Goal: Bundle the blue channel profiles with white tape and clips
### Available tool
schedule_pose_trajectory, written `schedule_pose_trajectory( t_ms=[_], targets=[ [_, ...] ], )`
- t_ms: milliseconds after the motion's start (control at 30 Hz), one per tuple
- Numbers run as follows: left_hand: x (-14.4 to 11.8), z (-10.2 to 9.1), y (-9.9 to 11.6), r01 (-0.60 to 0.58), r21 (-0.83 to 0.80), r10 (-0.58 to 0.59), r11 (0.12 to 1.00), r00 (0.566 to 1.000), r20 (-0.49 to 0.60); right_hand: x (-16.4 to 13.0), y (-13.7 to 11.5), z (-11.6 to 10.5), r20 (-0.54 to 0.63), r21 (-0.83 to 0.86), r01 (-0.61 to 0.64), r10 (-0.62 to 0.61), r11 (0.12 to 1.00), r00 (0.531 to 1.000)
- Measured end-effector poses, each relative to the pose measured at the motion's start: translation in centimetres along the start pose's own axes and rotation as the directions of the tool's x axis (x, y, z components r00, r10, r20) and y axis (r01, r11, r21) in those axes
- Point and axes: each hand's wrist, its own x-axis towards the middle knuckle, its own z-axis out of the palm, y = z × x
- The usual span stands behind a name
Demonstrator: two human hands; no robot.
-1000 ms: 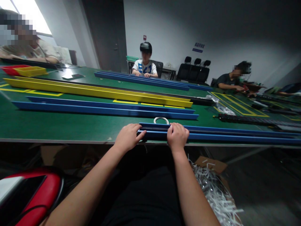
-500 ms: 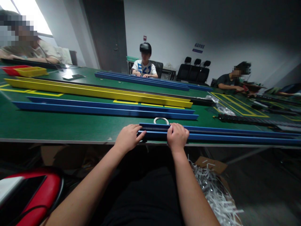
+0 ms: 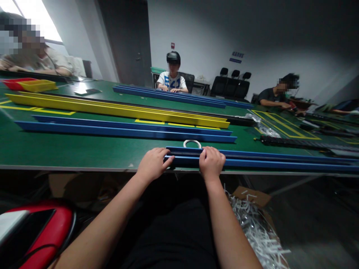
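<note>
A long blue channel [image 3: 266,162] lies along the front edge of the green table, running out to the right, with a dark strip inside it. My left hand [image 3: 153,163] grips its left end, thumb on the near wall and fingers at the far wall. My right hand [image 3: 212,161] is closed over the same channel a short way to the right, fingers curled across it. Behind the channel, between my hands, sits a white tape roll [image 3: 192,143], its lower part hidden.
Beyond lie another blue channel [image 3: 126,130] and a yellow channel [image 3: 120,109]. Red and yellow trays [image 3: 39,85] stand at left. A red stool [image 3: 56,224] is at lower left; a box of white strips [image 3: 258,228] is below right. Several people sit around the table [image 3: 84,151].
</note>
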Motion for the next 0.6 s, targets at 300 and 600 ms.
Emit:
schedule_pose_trajectory(
  t_ms=[300,600],
  targets=[
    [-0.11,0.12,0.03,-0.004,0.026,0.004,1.000,1.000,-0.002,0.00,-0.06,0.00,-0.007,-0.010,-0.006,0.006,1.000,1.000],
    [-0.09,0.07,0.03,-0.001,0.029,0.001,1.000,1.000,-0.004,0.01,-0.08,-0.05,-0.008,-0.001,-0.006,0.006,1.000,1.000]
  ],
)
